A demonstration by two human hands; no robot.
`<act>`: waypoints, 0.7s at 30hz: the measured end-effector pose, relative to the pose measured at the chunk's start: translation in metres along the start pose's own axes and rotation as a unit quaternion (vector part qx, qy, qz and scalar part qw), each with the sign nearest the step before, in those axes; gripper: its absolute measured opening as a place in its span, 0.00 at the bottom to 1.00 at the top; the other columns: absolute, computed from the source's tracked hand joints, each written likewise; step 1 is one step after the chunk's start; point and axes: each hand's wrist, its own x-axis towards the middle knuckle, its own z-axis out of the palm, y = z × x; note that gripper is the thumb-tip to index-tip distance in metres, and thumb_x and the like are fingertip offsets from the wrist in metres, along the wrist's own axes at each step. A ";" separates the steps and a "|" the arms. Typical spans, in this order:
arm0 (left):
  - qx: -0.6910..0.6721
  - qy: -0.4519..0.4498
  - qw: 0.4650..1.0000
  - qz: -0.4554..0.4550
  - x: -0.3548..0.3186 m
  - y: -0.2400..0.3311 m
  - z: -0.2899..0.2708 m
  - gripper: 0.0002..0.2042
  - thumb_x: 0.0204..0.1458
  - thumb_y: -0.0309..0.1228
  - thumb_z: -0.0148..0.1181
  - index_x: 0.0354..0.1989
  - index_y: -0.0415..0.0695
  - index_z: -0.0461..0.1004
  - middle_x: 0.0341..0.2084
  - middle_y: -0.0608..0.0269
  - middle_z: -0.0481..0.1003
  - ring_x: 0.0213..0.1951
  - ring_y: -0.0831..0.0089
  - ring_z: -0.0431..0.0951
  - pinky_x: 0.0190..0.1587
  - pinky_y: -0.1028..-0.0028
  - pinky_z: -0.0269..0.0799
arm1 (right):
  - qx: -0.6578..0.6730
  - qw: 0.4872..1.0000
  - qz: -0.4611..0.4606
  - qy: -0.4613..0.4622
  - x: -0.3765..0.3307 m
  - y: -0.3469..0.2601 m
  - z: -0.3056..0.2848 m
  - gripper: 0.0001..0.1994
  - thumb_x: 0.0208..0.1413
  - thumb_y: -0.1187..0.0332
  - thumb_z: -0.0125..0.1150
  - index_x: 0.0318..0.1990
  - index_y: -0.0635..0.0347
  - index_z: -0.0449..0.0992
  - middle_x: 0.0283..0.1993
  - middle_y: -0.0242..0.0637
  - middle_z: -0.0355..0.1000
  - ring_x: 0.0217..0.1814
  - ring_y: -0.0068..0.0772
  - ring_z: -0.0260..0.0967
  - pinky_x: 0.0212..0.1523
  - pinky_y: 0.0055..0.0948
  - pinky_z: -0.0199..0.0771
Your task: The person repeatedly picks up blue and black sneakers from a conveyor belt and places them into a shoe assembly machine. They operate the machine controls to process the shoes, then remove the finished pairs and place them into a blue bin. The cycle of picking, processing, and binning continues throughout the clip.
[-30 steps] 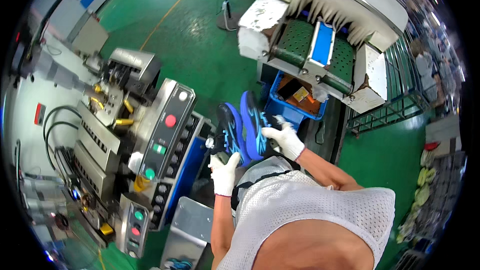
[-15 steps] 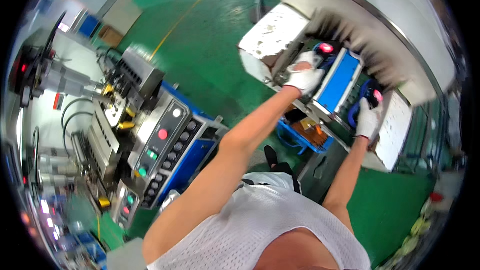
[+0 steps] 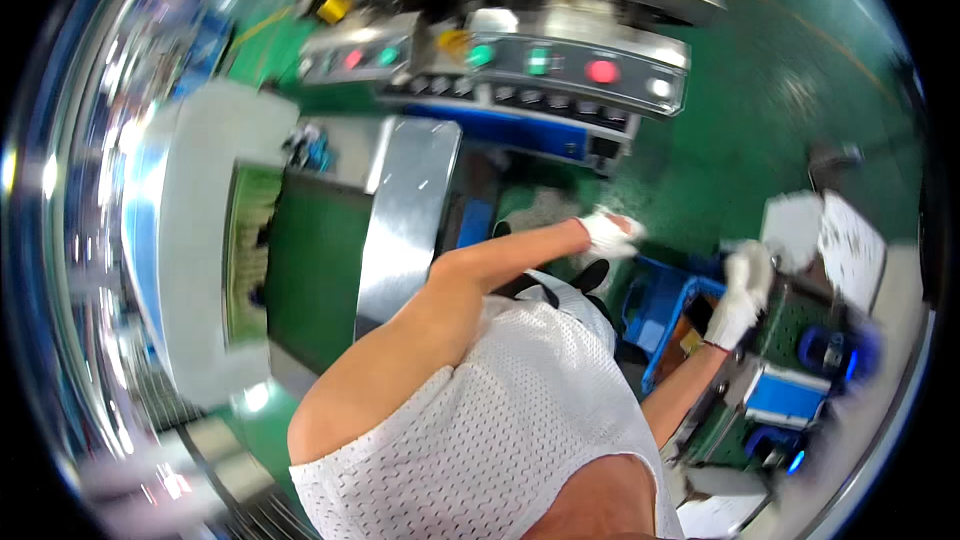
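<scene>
White mesh fabric of the person's sleeveless shirt fills the near view. Beyond it, both gloved hands are empty: the left hand hangs loosely open over the green floor, and the right hand is open above a blue crate. Blue shoes sit on the conveyor to the right. Farthest off stands a control panel with coloured buttons.

A factory floor: green painted flooring, a machine control panel with coloured push buttons, and a conveyor belt alongside.
</scene>
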 end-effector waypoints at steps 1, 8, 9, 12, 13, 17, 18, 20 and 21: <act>0.008 -0.020 0.990 -0.136 -0.042 -0.058 0.006 0.23 0.55 0.44 0.56 0.52 0.40 0.74 0.52 0.44 0.77 0.53 0.48 0.79 0.53 0.54 0.75 | -0.065 0.986 0.038 -0.148 0.002 0.032 0.030 0.25 0.62 0.71 0.65 0.65 0.68 0.68 0.63 0.48 0.72 0.63 0.40 0.72 0.66 0.39 0.70; -0.104 0.467 0.578 -0.661 -0.443 -0.215 0.058 0.23 0.56 0.45 0.54 0.52 0.42 0.78 0.51 0.45 0.79 0.54 0.48 0.79 0.59 0.54 0.72 | -0.217 0.792 0.107 -0.561 -0.046 0.087 0.194 0.29 0.62 0.64 0.66 0.68 0.66 0.65 0.66 0.52 0.71 0.68 0.43 0.70 0.67 0.37 0.68; -0.150 0.499 0.530 -0.669 -0.475 -0.213 0.068 0.25 0.54 0.45 0.60 0.55 0.40 0.78 0.53 0.45 0.78 0.56 0.50 0.78 0.61 0.57 0.72 | -0.227 0.791 0.130 -0.553 -0.050 0.094 0.208 0.29 0.61 0.63 0.66 0.67 0.66 0.67 0.64 0.51 0.72 0.65 0.41 0.72 0.64 0.36 0.71; -0.162 0.475 0.461 -0.732 -0.522 -0.204 0.111 0.25 0.55 0.46 0.56 0.54 0.41 0.77 0.53 0.45 0.78 0.55 0.47 0.78 0.60 0.55 0.72 | -0.342 0.763 0.154 -0.526 -0.069 0.097 0.264 0.31 0.59 0.59 0.67 0.66 0.64 0.69 0.63 0.47 0.73 0.58 0.38 0.75 0.50 0.37 0.80; -0.192 0.456 0.478 -0.726 -0.526 -0.212 0.130 0.25 0.56 0.48 0.56 0.55 0.42 0.77 0.54 0.46 0.78 0.55 0.47 0.79 0.59 0.55 0.73 | -0.368 0.756 0.150 -0.520 -0.070 0.106 0.278 0.31 0.59 0.59 0.67 0.66 0.64 0.69 0.62 0.47 0.73 0.55 0.36 0.76 0.47 0.35 0.80; -0.246 0.418 0.496 -0.720 -0.496 -0.238 0.193 0.22 0.56 0.46 0.58 0.53 0.46 0.77 0.50 0.47 0.79 0.55 0.50 0.79 0.58 0.54 0.73 | -0.405 0.738 0.135 -0.523 -0.085 0.123 0.334 0.30 0.59 0.59 0.68 0.66 0.63 0.70 0.59 0.42 0.75 0.43 0.29 0.76 0.39 0.32 0.77; -0.268 0.438 0.490 -0.705 -0.493 -0.232 0.182 0.20 0.56 0.46 0.58 0.52 0.47 0.78 0.49 0.49 0.80 0.54 0.50 0.79 0.58 0.55 0.74 | -0.429 0.724 0.117 -0.527 -0.091 0.122 0.354 0.30 0.59 0.59 0.68 0.66 0.62 0.70 0.58 0.41 0.76 0.42 0.29 0.76 0.39 0.31 0.77; -0.371 0.523 0.440 -0.630 -0.495 -0.275 0.233 0.18 0.56 0.43 0.61 0.51 0.48 0.78 0.45 0.52 0.82 0.51 0.52 0.81 0.56 0.57 0.75 | -0.436 0.701 0.061 -0.561 -0.107 0.116 0.395 0.30 0.59 0.59 0.68 0.66 0.60 0.70 0.58 0.39 0.76 0.43 0.28 0.75 0.39 0.29 0.76; -0.410 0.545 0.407 -0.608 -0.499 -0.291 0.229 0.17 0.56 0.42 0.61 0.51 0.48 0.79 0.45 0.52 0.82 0.51 0.52 0.81 0.55 0.57 0.76 | -0.429 0.693 0.077 -0.574 -0.119 0.107 0.418 0.30 0.59 0.59 0.68 0.67 0.59 0.70 0.57 0.38 0.76 0.43 0.27 0.75 0.39 0.29 0.76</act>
